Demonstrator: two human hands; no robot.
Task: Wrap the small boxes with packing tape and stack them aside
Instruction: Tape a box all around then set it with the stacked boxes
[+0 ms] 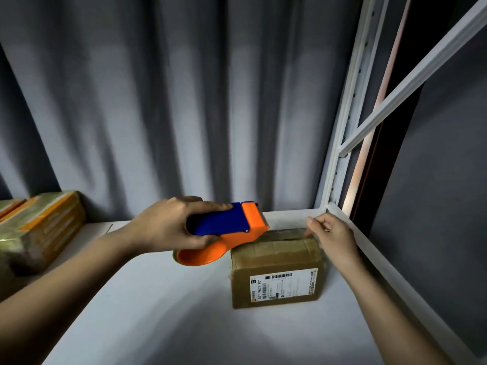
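A small brown cardboard box [276, 267] with a white shipping label on its near side sits on the white shelf [163, 312], close to the right rail. My left hand [168, 222] grips the blue handle of an orange and blue tape dispenser [226, 230], whose orange front end rests on the box's top far left edge. My right hand [332, 235] sits at the box's far right corner, with thumb and fingertips pinched at the top edge, apparently on the tape end. Strips of tape show across the box top.
Two tape-wrapped boxes [39, 230] with orange markings are stacked at the left edge of the shelf. A grey corrugated wall [184, 101] closes the back. A white metal rack frame [340, 164] with a diagonal brace borders the right side.
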